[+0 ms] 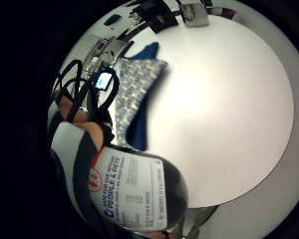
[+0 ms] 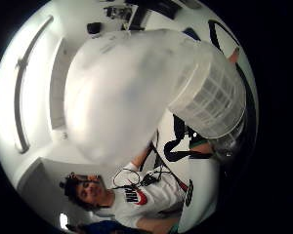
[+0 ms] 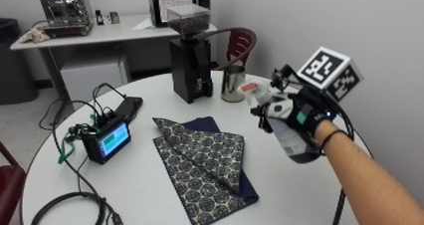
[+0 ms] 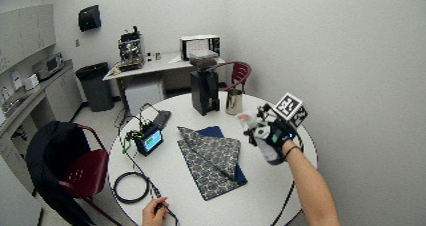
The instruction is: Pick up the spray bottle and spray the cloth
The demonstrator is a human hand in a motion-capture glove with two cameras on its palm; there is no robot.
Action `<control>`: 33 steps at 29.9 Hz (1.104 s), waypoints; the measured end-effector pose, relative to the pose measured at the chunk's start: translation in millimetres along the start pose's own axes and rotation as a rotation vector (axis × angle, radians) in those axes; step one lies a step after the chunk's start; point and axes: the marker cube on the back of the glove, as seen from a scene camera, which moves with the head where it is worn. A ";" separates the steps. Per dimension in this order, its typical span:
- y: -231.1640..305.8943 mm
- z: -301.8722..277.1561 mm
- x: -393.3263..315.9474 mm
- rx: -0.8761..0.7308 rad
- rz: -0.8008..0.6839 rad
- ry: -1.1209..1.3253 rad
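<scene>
A round white table (image 3: 318, 195) is seen in a white-walled room, with a second table (image 3: 112, 33) behind it carrying an espresso machine (image 3: 64, 10) and a microwave (image 3: 177, 3). On the round table are set a black coffee grinder (image 3: 190, 60), a steel cup (image 3: 233, 84), a small device with a lit screen (image 3: 109, 139) and trailing cables. A patterned cloth (image 3: 202, 165) is spread near the table's middle, folded over a dark blue cloth (image 3: 246, 189).

The spray bottle (image 3: 286, 130) is held in the air above the table's right side, just beside the patterned cloth and clear of it. It is gripped by the gloved right hand (image 3: 306, 116), whose fingers are curled round its neck. The bottle's long axis is tilted, the base angled down toward the forearm and the white head with its red nozzle tip (image 3: 250, 87) directed left, toward the grinder and cloth.

On the bottle's label, in the little finger side palm view, "PEOPLE & PETS" (image 1: 134, 174) can be read; the smaller print cannot be made out.
</scene>
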 end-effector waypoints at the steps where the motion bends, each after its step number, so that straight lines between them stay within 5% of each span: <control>1: -1.1 -9.8 -13.0 0.015 -0.016 0.011; 12: 9.6 41.1 12.9 -0.110 0.054 0.038; 20: -0.7 2.1 -40.5 -0.029 -0.022 0.040; 28: -1.2 62.0 -5.1 -0.163 0.065 0.080; 33: 5.0 48.0 -8.5 -0.095 0.029 0.022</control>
